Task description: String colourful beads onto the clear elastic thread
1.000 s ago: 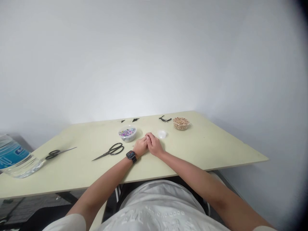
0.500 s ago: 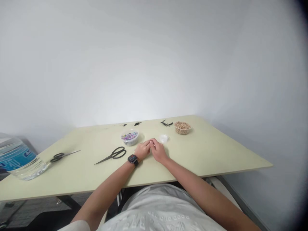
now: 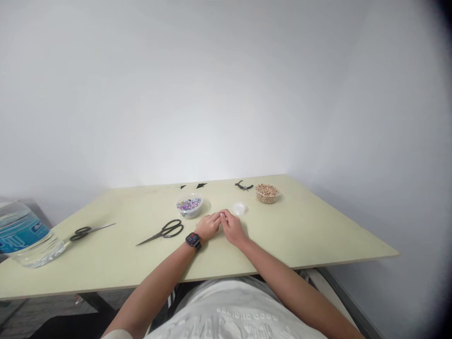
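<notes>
My left hand (image 3: 208,226), with a black watch (image 3: 193,240) at its wrist, meets my right hand (image 3: 232,227) above the front middle of the table. The fingertips of both hands press together. Whatever they hold is too small or hidden to name. Just beyond my left hand stands a clear tub of coloured beads (image 3: 189,205). A small white, translucent dish (image 3: 239,208) lies past my right fingers. Black-handled scissors (image 3: 163,232) rest to the left of my left wrist, blades pointing left.
A tub of tan beads or nuts (image 3: 267,193) stands at the back right, beside black-handled pliers (image 3: 244,186). Second scissors (image 3: 90,230) and a large water bottle (image 3: 30,235) are at the left. Black scraps (image 3: 201,185) lie along the back of the pale table (image 3: 318,235).
The view has tilted up slightly, so the table sits lower in the picture. Both hands stay together, with the right fingers now covering more of the place where they meet.
</notes>
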`<state>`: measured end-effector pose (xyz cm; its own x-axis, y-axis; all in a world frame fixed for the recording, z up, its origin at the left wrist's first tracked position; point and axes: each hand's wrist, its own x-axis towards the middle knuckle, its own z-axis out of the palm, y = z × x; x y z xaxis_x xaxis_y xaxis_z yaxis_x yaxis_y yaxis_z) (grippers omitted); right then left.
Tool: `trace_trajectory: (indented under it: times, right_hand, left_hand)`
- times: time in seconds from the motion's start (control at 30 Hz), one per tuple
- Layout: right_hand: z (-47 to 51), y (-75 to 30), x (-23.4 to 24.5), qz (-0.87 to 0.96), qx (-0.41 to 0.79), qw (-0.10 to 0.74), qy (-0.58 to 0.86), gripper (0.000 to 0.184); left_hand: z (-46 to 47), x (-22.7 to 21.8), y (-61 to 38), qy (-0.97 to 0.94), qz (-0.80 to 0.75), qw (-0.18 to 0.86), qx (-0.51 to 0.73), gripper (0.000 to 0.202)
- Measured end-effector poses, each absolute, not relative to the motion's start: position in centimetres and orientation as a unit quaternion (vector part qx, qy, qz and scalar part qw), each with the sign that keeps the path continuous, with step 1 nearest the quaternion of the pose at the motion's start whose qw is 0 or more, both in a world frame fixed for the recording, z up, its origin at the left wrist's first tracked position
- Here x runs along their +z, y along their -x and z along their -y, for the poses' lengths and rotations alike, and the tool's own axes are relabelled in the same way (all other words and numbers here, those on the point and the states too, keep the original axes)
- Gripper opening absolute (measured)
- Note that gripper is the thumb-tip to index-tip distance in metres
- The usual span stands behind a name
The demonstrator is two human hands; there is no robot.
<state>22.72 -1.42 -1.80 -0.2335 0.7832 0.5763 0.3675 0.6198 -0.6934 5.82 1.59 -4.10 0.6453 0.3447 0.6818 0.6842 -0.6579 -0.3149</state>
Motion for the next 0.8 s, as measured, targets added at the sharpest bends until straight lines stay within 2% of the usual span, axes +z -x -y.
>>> trace_trajectory:
  times: [0.8]
  right_hand:
    - [1.41, -22.92, -1.95, 0.776, 0.179, 0.455, 0.399, 0.036]
  left_hand:
    - [-1.39, -4.11, -5.62, 0.866, 0.3, 0.277, -0.289, 0.025]
